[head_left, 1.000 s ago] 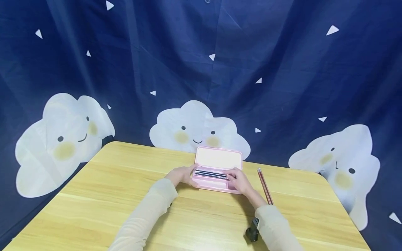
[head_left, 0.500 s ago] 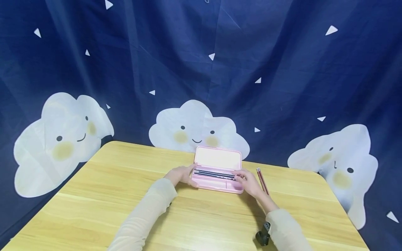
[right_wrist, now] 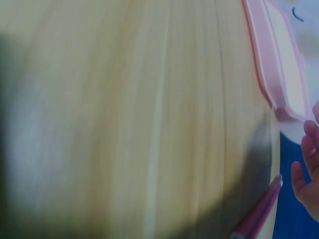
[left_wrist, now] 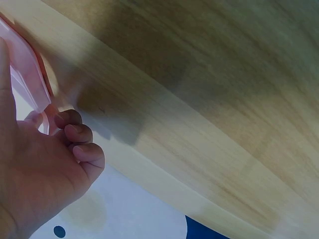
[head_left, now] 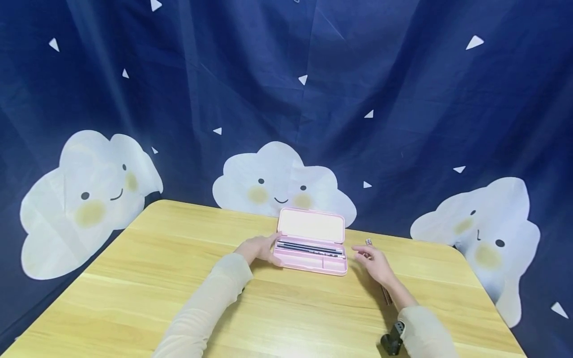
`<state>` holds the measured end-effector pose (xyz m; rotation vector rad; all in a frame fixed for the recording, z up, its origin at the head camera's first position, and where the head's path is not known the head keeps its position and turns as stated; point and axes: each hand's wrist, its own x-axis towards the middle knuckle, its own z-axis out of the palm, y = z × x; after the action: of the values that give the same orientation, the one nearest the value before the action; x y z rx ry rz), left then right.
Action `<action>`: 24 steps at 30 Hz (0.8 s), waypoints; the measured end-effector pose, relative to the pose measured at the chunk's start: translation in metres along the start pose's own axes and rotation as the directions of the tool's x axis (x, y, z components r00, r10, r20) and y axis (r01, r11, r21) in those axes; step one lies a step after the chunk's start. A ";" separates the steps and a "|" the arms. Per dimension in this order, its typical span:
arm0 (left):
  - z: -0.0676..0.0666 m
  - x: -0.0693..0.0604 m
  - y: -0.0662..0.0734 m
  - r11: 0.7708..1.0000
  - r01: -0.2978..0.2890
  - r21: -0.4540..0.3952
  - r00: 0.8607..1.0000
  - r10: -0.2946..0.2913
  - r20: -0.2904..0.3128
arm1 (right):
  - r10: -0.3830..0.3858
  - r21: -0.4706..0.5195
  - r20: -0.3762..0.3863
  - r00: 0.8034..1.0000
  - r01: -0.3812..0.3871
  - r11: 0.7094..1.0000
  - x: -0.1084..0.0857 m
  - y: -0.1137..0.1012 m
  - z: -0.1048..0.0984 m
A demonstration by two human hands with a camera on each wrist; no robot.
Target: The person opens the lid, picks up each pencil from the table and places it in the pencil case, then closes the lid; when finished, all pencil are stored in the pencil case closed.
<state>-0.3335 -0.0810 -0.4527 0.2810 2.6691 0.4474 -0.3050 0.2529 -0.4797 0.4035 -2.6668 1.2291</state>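
Observation:
A pink pencil case [head_left: 297,260] lies with its lid [head_left: 312,225] up at the far side of the table. Several dark pencils [head_left: 309,248] rest in its rear compartment; the front compartment has a small divider. My left hand [head_left: 256,249] holds the case's left end, thumb at the front and fingers toward the back. In the left wrist view, that hand [left_wrist: 45,172] has several fingers curled beside the case's edge. To the right of the case, my right hand [head_left: 378,267] hovers with loosely bent fingers and holds nothing. Beneath it lie red pencils [head_left: 387,295], partly hidden by the hand and wrist.
The wooden table [head_left: 179,248] has its back edge just behind the case. A dark blue curtain [head_left: 268,74] with smiling clouds hangs behind. A black wrist camera [head_left: 392,339] sits at the right sleeve.
My right hand has let go of the dark pencils in the case and moved right, out over the red pencils. The left hand has stayed on the case.

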 end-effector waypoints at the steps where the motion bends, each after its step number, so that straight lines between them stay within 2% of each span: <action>1: 0.000 0.000 0.000 1.000 -0.003 0.000 1.000 0.003 -0.001 | 0.013 -0.001 -0.001 1.000 -0.013 1.000 -0.001 0.001 -0.003; 13: 0.001 0.001 -0.001 1.000 -0.007 -0.001 1.000 0.007 0.000 | 0.114 -0.034 -0.007 0.993 -0.114 0.993 -0.014 0.018 -0.027; 24: 0.001 0.001 -0.001 1.000 -0.011 0.016 1.000 0.011 0.003 | 0.169 -0.083 0.114 0.979 -0.160 0.984 -0.025 0.029 -0.041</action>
<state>-0.3344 -0.0811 -0.4543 0.3011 2.6707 0.4296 -0.2890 0.3069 -0.4808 0.2577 -2.8890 1.1807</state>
